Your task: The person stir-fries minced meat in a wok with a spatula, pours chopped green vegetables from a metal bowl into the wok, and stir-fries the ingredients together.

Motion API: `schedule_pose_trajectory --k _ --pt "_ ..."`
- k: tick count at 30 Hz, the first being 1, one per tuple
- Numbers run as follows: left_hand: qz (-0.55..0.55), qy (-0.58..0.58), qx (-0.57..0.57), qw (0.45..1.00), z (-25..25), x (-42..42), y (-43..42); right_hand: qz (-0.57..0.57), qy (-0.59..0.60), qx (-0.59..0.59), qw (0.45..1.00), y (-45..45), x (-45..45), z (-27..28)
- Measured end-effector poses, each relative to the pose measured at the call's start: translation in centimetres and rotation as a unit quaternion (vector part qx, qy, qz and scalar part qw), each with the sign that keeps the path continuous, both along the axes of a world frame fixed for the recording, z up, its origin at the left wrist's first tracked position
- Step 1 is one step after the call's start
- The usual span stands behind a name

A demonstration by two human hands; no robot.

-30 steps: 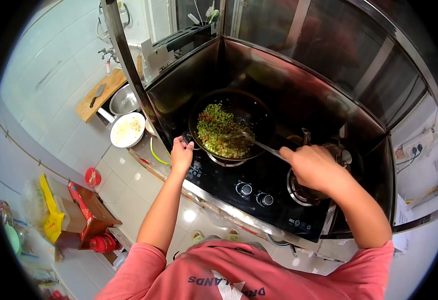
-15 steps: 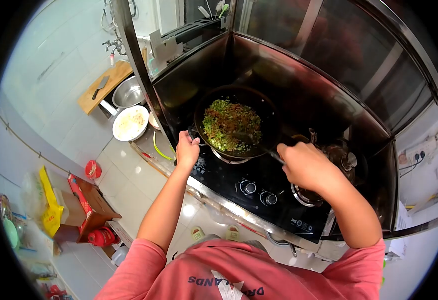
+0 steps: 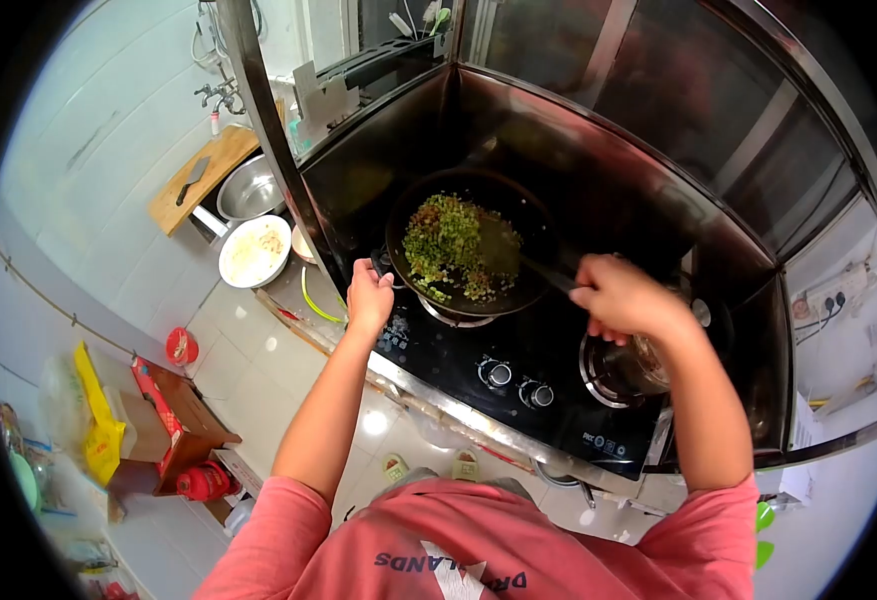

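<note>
A dark wok (image 3: pixel 536 222) stands on the left burner of the stove. In it lies a heap of finely chopped green food (image 3: pixel 446 238) with brown bits. My left hand (image 3: pixel 369 300) is closed at the wok's near-left rim, gripping its ear handle. With my right hand (image 3: pixel 623 298) I hold a spatula (image 3: pixel 556 276) by its handle, fingers wrapped round it. The spatula's blade sits at the right side of the food inside the wok, partly blurred.
Behind my right hand, a glass-looking pot (image 3: pixel 648 365) stands on the right burner. Two knobs (image 3: pixel 499 374) face me on the black stove top. Metal panels enclose the stove. At left are a white pan (image 3: pixel 255 252), a steel bowl (image 3: pixel 250 190) and a cutting board (image 3: pixel 220 160) with a cleaver (image 3: pixel 194 178).
My right hand has moved slightly right and up with the spatula. The food has shifted left, baring some of the wok's right side. My left hand keeps its hold.
</note>
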State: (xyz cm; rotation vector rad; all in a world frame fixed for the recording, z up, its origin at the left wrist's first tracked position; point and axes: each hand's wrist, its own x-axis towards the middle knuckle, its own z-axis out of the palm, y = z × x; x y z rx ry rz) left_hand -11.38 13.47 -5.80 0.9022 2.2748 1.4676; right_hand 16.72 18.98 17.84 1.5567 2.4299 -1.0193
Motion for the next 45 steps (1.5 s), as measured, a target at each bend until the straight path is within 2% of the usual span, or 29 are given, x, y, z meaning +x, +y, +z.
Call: schedule_pose_trajectory --k 2,4,6,7,8,10,11,13,14,15,16,17,19,20,23,25,26,28,29,30,32,33,35,36,38,39,40,41,45 --pt "-0.011 0.01 -0.016 1.0 0.1 -0.2 -0.1 -0.046 -0.022 -0.046 0.998 1.6 1.6 0.3" --pt "-0.017 0.015 -0.028 0.999 0.7 -0.1 -0.3 -0.066 -0.028 -0.043 0.996 4.1 2.2 -1.8" --pt "-0.023 0.02 -0.041 0.999 0.8 0.0 -0.5 -0.106 -0.016 -0.108 0.988 6.6 1.7 -3.9" --pt "-0.029 0.02 -0.043 0.998 0.9 -0.1 -0.5 -0.137 0.047 -0.114 0.983 7.0 1.1 -4.9" --pt "-0.035 0.02 -0.046 0.998 0.9 -0.2 -0.5 -0.136 0.048 -0.114 0.983 7.8 0.4 -6.5" --pt "-0.034 0.018 -0.041 0.998 0.5 -0.4 -0.4 -0.091 0.149 -0.162 0.971 9.1 -0.9 -9.4" --pt "-0.034 0.016 -0.036 0.999 0.5 -0.4 -0.4 -0.091 0.149 -0.163 0.971 8.8 -1.5 -9.4" --pt "-0.032 0.016 -0.039 0.999 0.3 -0.4 -0.3 0.013 0.098 -0.086 0.991 8.0 -2.3 -9.1" --pt "-0.03 0.015 -0.041 0.999 0.3 -0.4 -0.3 0.013 0.097 -0.087 0.991 7.9 -1.9 -9.1" --pt "-0.03 0.014 -0.042 0.999 0.0 -0.5 -0.3 0.148 0.056 0.077 0.984 7.8 -1.2 -9.1" --pt "-0.031 0.015 -0.04 0.999 -0.2 -0.7 -0.2 0.275 0.012 0.237 0.931 7.7 -0.6 -8.8" --pt "-0.032 0.016 -0.038 0.999 -0.4 -0.7 -0.1 0.275 0.012 0.236 0.932 7.3 -0.2 -7.5" --pt "-0.037 0.017 -0.048 0.998 0.7 -0.5 -0.4 0.243 -0.068 0.154 0.955 5.4 0.6 -2.4" --pt "-0.042 0.017 -0.059 0.997 1.1 -0.3 -0.5 0.13 -0.123 0.052 0.983 4.2 0.1 0.4" --pt "-0.02 0.085 -0.029 0.996 0.5 -0.2 -0.4 0.089 -0.168 0.008 0.982 6.5 1.2 1.3" --pt "-0.031 0.066 -0.06 0.995 2.0 0.1 -0.7 0.022 -0.205 -0.103 0.973 8.9 1.9 0.1" --pt "-0.042 0.048 -0.091 0.994 2.6 0.2 -0.9 0.025 -0.206 -0.102 0.973 9.3 2.0 -0.6" --pt "-0.039 0.042 -0.091 0.994 2.8 0.4 -1.0 -0.044 -0.078 -0.264 0.96 9.4 2.3 -2.8" --pt "-0.042 0.035 -0.092 0.994 2.8 0.4 -1.0 -0.044 0.006 -0.318 0.947 9.6 2.7 -5.0" --pt "-0.038 0.035 -0.093 0.994 2.7 0.4 -1.1 -0.041 0.005 -0.319 0.947 9.4 2.1 -6.9" --pt "-0.045 0.035 -0.089 0.994 2.1 0.2 -0.9 -0.049 0.129 -0.299 0.944 8.5 0.1 -9.8" --pt "-0.031 0.081 -0.039 0.995 1.2 0.1 -0.8 -0.048 0.129 -0.301 0.944 8.4 -0.7 -10.6" --pt "-0.025 0.091 -0.034 0.995 0.3 -0.2 -0.6 -0.066 0.137 -0.178 0.972 8.1 -2.0 -11.3" --pt "-0.021 0.1 -0.027 0.994 0.2 -0.2 -0.6 -0.066 0.137 -0.179 0.972 7.8 -2.2 -11.0" --pt "-0.019 0.1 -0.032 0.994 0.5 -0.1 -0.7 0.056 0.027 -0.016 0.998 7.0 -2.0 -9.5" --pt "-0.017 0.099 -0.035 0.994 0.9 0.1 -0.8 0.054 0.026 -0.016 0.998 6.4 -1.6 -8.8" --pt "-0.018 0.098 -0.034 0.994 1.1 0.0 -0.8 0.153 -0.028 0.131 0.979 5.5 -1.1 -8.2" --pt "-0.036 0.078 -0.043 0.995 1.4 -0.3 -0.9 0.247 -0.08 0.274 0.926 4.8 -0.7 -7.3" --pt "-0.036 0.068 -0.061 0.995 3.5 0.5 -1.3 0.207 -0.169 0.228 0.936 4.7 0.2 -2.2"
